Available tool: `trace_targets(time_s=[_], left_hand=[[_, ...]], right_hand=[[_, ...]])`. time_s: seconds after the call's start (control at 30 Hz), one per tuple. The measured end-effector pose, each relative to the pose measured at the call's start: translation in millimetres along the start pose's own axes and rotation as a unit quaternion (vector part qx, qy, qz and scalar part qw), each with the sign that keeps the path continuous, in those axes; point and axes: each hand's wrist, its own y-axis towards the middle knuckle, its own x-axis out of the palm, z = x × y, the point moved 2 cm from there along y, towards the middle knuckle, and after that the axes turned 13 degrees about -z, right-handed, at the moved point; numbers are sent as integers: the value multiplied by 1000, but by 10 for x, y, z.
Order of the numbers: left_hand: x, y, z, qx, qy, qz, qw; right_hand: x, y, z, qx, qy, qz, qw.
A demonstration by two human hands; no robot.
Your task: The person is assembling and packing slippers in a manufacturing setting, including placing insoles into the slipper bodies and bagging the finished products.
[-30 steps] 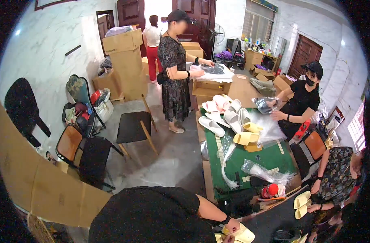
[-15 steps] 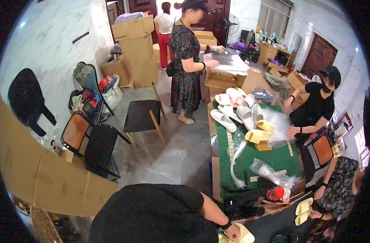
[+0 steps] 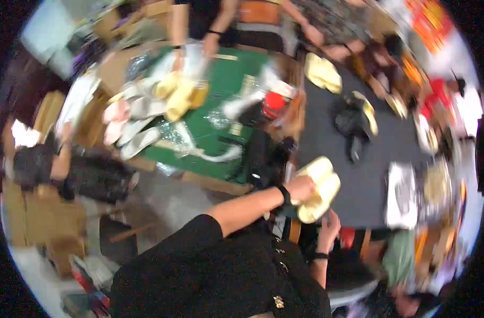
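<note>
In the head view, blurred by motion, the left hand (image 3: 301, 189) lies on a pair of pale yellow slippers (image 3: 317, 190) at the near edge of the dark table (image 3: 358, 185), fingers curled over their near side and gripping them. The right hand (image 3: 329, 221) is raised just below the slippers, its fingertips at their underside; whether those fingers grip cannot be told. Beyond the fingers of both hands lies a green mat (image 3: 221, 111) with more slippers.

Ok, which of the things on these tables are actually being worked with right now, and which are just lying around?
In hand:
- pair of pale yellow foam slippers, pressed under the left hand on the dark table
- right hand, just below that pair, seemingly empty

Lying about:
- second pale yellow slipper pair
- white and pink slippers on the green mat
- clear plastic bags
- black bundle
</note>
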Motion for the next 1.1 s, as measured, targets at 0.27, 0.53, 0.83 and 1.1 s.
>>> trace_targets(time_s=[0.27, 0.53, 0.83, 1.1], left_hand=[[21, 506, 63, 104, 278, -58, 953], [352, 734, 288, 101, 278, -173, 939], [144, 553, 651, 95, 66, -100, 988], [-657, -371, 924, 76, -344, 135, 926]], right_hand=[[-61, -1029, 161, 168, 48, 124, 977], [10, -1266, 278, 148, 68, 73, 984], [-323, -1067, 553, 124, 96, 27, 987], [-346, -955, 936, 38, 44, -39, 998]])
